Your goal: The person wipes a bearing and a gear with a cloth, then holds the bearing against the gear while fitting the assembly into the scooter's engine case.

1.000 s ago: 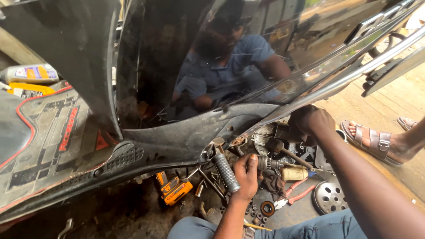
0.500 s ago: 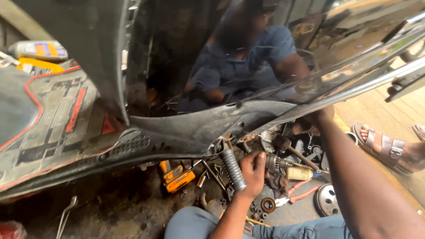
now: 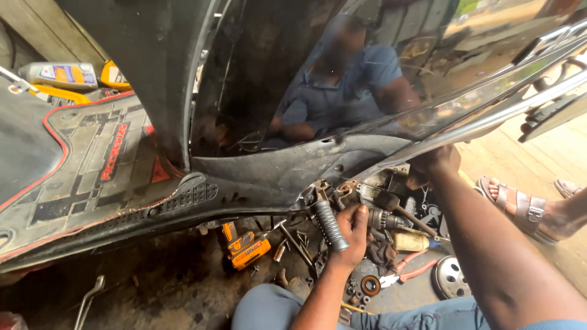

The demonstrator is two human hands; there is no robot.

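— Since a moment back, what's shifted?

— Leaning closer, I've slid my right hand point(image 3: 435, 164) up under the chrome rail point(image 3: 489, 113), curled tight on the frame edge. My left hand point(image 3: 353, 235) is closed round the ribbed kick lever point(image 3: 331, 225).

— Which way does it lie?

— Long axis slants down toward me from its pivot on the engine point(image 3: 367, 195), below the black scooter panel point(image 3: 269, 174). My left is nearer.

— And the floor?

— Orange tool point(image 3: 246, 247), loose bits.

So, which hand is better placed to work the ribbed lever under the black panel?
Probably the left hand: it already touches the ribbed lever. The right hand is higher up, at the edge of the black panel, seemingly propping it.
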